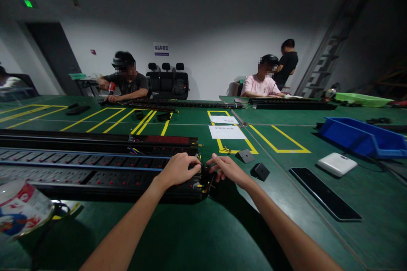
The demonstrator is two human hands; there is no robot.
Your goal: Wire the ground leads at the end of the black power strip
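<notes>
Long black power strips (124, 178) lie side by side on the left, with rows of sockets and small red switches. My left hand (179, 168) rests on the right end of the nearer strip, its fingers curled over it. Facing it, my right hand (227, 167) has its fingers bent around a small black end piece (210, 178) at the strip's open end, where bits of wire show. Shadow and fingers hide most of that piece. Beside my right hand on the table are two black end caps, a flat-faced one (244, 156) and a boxy one (260, 172).
On the green table (178, 237), a phone (324, 192), a white box (337, 164) and a blue bin (359, 137) lie right. A paper tub (23, 209) stands near left. Papers (227, 132) lie ahead. Across the table, a person (130, 80) holds a red drill.
</notes>
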